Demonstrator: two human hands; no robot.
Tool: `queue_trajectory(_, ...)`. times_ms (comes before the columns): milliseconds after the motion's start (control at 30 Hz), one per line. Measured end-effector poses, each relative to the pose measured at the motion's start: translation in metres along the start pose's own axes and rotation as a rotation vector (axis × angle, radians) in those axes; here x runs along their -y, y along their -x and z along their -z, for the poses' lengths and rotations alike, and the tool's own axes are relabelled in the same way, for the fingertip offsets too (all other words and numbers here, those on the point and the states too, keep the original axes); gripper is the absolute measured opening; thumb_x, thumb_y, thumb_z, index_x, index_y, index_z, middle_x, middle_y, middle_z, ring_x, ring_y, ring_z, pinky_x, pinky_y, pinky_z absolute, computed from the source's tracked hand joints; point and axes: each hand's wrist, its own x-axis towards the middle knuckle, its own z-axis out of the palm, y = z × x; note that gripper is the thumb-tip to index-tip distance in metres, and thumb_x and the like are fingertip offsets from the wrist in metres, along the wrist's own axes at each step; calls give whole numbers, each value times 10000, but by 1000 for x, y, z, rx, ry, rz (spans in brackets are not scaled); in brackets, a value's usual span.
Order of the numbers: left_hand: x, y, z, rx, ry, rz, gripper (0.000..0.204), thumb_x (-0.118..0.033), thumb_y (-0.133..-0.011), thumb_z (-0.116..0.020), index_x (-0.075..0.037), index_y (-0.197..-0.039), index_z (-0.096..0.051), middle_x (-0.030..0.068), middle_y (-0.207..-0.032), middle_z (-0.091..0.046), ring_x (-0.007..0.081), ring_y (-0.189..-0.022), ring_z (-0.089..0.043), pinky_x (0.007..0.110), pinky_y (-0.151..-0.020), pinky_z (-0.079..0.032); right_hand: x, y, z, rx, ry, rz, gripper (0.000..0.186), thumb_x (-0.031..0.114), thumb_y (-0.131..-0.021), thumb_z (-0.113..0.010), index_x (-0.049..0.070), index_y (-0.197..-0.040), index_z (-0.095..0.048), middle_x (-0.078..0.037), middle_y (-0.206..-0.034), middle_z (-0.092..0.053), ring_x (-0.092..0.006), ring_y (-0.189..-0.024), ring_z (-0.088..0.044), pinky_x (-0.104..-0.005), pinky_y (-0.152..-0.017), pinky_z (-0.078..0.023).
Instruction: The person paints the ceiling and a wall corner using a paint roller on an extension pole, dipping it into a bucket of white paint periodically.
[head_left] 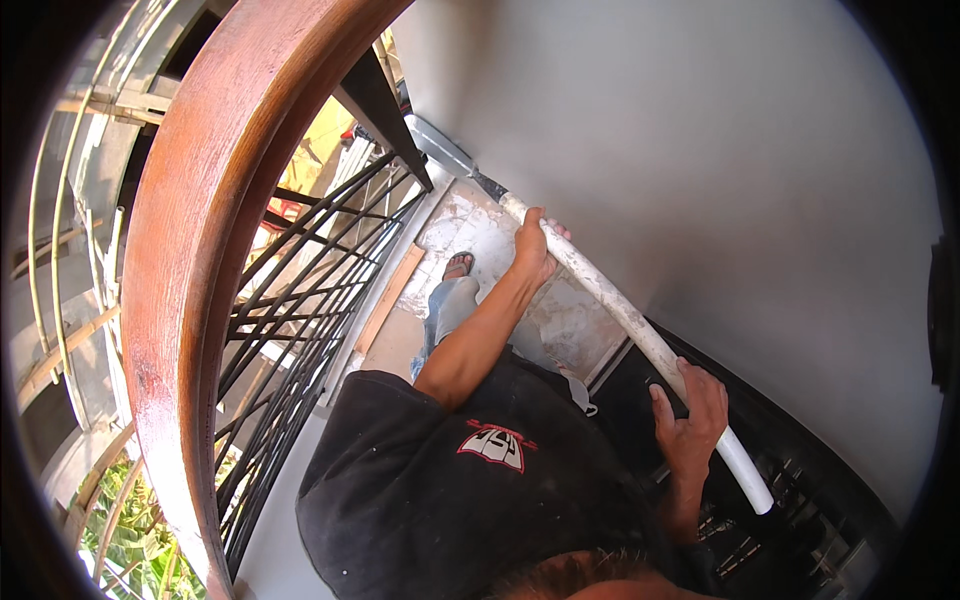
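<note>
A long white pole (pixel 610 292) slants across the view, from the upper middle down to the lower right. Its far end carries a flat grey head (pixel 440 146) on a dark neck, close to the wall; the exact kind of tool is hard to make out. My left hand (pixel 538 248) is wrapped round the pole a little below that neck. Farther down, my right hand (pixel 692 408) grips the pole near its lower end, fingers curled over it. Past the right hand, the pole's bare white end sticks out.
A grey-white wall (pixel 760 150) fills the right side. Along the left runs a curved wooden handrail (pixel 200 220) above black metal bars (pixel 300 290). One sandalled foot (pixel 459 264) stands on the stained floor (pixel 470 215), beside a strip of wood (pixel 392 296). Greenery and bamboo poles show outside.
</note>
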Motion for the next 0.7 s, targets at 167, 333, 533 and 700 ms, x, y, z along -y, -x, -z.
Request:
queue_trajectory(167,-1,4,-11,-51,30,33,182,-210,-908,-545,-65,-861,-446,43,-695,-457,173,-617,-492,354,-602,-507,22,19,12,119,-601,124,385,204,-736,-803,-14,-1023,-668,-151,-905,-667,-285,-836,-652,-386,-761,-517)
queue_trajectory(333,-6,-5,-3,-31,32,33,168,-200,-910,-551,-72,-879,-447,38,-710,-458,158,-620,-495,337,-600,-515,-3,50,-19,183,-696,-632,588,275,-750,-836,-13,-1214,-617,-106,-1061,-650,-191,-1044,-601,-334,-909,-461)
queue_trajectory(533,-10,-15,6,3,32,44,164,-192,-916,-547,-70,-895,-439,34,-728,-469,152,-614,-501,325,-600,-525,-15,28,-22,-293,-1094,-203,756,472,-744,-822,26,-1280,-529,-199,-1264,-528,-299,-1138,-576,-430,-1016,-430)
queue_trajectory(700,-44,-26,4,50,28,-49,180,-194,-925,-547,-69,-938,-417,32,-731,-477,139,-609,-521,323,-595,-537,-26,-9,-5,-310,-1316,214,395,425,-855,-708,93,-961,-522,-150,-1034,-613,-357,-1078,-606,-596,-1025,-407)
